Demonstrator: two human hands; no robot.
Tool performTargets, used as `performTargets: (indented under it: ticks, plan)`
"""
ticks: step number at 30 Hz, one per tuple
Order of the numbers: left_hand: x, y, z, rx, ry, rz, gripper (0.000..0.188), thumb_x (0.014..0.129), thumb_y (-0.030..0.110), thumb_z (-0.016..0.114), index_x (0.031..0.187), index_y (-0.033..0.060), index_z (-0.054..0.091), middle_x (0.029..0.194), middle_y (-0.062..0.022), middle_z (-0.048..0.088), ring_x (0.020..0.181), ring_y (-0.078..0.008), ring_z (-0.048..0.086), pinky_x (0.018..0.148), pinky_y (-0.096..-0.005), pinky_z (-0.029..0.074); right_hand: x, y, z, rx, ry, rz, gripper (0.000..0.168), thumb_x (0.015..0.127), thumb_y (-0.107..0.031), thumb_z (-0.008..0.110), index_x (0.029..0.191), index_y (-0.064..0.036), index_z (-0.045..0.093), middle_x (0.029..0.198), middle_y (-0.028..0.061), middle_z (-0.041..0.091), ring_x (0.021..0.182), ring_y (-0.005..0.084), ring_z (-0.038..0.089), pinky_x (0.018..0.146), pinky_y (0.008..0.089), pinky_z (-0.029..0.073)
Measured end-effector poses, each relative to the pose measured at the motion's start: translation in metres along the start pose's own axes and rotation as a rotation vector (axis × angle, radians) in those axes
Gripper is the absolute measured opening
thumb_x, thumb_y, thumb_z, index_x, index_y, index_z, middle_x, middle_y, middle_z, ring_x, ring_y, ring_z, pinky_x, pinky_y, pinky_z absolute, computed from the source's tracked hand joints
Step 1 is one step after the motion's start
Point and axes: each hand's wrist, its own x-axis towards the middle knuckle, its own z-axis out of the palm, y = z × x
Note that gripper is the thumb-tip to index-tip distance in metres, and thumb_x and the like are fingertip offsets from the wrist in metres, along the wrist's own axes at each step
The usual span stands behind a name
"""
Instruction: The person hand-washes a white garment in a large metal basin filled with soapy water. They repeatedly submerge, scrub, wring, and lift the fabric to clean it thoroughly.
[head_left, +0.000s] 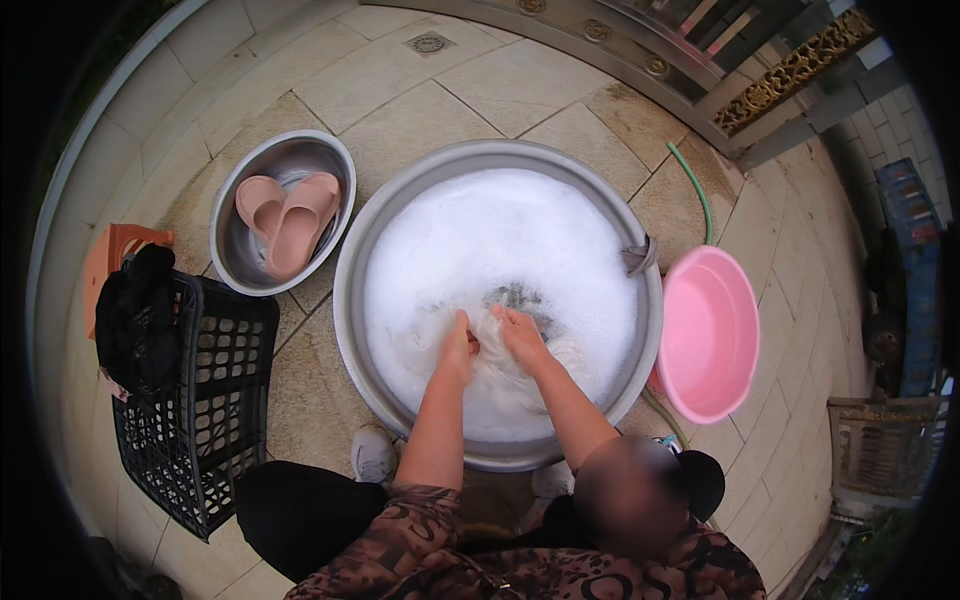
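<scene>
A large round metal basin full of white suds stands on the floor before me. Both my hands are over its near half, gripping a pale, wet cloth partly sunk in the foam. My left hand holds a bunch of it on one side; my right hand holds it a short way to the right. Dark water shows through a gap in the suds beside my right hand. A grey cloth strip is tied on the basin's right rim.
At upper left, a metal bowl holds pink slippers. Left stands a black plastic crate with dark cloth over it, beside an orange plastic stool. A pink plastic tub and a green hose lie right.
</scene>
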Motion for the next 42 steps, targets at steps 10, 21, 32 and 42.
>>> performTargets:
  ticks: [10,21,32,42]
  plan:
    - [0.023,-0.040,0.004,0.152,0.126,0.258,0.031,0.087,0.026,0.033,0.095,0.0017,0.051,0.093,-0.0121,0.055,0.083,-0.0224,0.055,0.064,-0.0374,0.046,-0.036,-0.051,0.035,-0.890,0.373,-0.315,0.038,0.083,-0.035,0.040,0.066,-0.006,0.058,0.070,0.0167,0.059,0.063,0.0358,0.054,0.061,0.0437,0.043]
    - [-0.034,0.024,0.019,-0.338,-0.079,0.233,0.032,0.088,0.029,0.039,0.095,0.0012,0.054,0.088,-0.0070,0.057,0.080,-0.0185,0.056,0.073,-0.0307,0.046,-0.028,-0.024,-0.016,-0.643,0.044,0.187,0.043,0.082,-0.045,0.041,0.091,-0.006,0.058,0.092,0.0116,0.059,0.089,0.0250,0.053,0.078,0.0345,0.039]
    - [-0.015,0.024,-0.015,-0.085,0.131,0.597,0.038,0.090,0.036,0.037,0.098,0.0026,0.052,0.085,-0.0014,0.055,0.075,-0.0111,0.050,0.070,-0.0240,0.041,-0.057,-0.026,-0.020,-0.568,-0.322,0.104,0.014,0.074,-0.018,0.055,0.075,-0.004,0.053,0.071,0.0030,0.055,0.067,0.0129,0.048,0.063,0.0286,0.040]
    - [-0.049,0.046,-0.024,-0.207,0.248,0.619,0.038,0.089,0.043,0.033,0.104,0.0089,0.043,0.087,-0.0044,0.053,0.069,-0.0153,0.051,0.046,-0.0276,0.038,-0.088,-0.070,-0.067,0.009,0.606,-0.308,0.015,0.080,-0.010,0.055,0.073,-0.004,0.043,0.063,0.0044,0.051,0.053,0.0075,0.049,0.047,0.0209,0.042]
